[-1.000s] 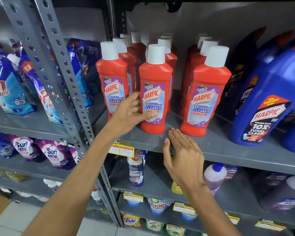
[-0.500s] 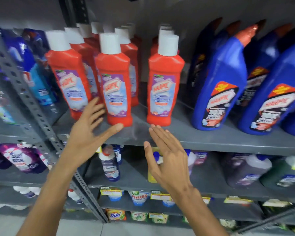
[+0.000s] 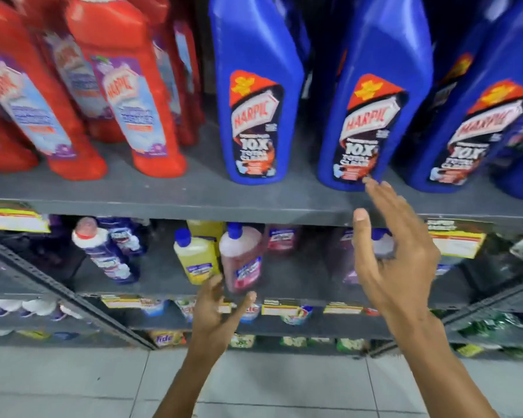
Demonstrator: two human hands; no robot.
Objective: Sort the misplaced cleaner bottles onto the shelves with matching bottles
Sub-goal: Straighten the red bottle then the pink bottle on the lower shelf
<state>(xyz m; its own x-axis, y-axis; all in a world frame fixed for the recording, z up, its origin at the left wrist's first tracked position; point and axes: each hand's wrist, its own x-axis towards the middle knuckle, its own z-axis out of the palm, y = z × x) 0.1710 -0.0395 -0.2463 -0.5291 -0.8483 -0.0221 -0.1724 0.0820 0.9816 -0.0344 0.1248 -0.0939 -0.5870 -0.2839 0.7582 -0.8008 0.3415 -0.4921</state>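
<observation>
On the top shelf (image 3: 194, 191), red bottles (image 3: 133, 95) stand at the left and blue bottles (image 3: 257, 95) at the right. Below, on the lower shelf (image 3: 163, 285), a yellow bottle (image 3: 195, 257) and a pink bottle (image 3: 242, 260) stand touching. My left hand (image 3: 216, 312) is empty, fingers spread, just under the pink bottle. My right hand (image 3: 396, 254) is empty and open, fingertips near a blue bottle's base. I seem to be between bottles, choosing the next misplaced one; next I'd close on it.
</observation>
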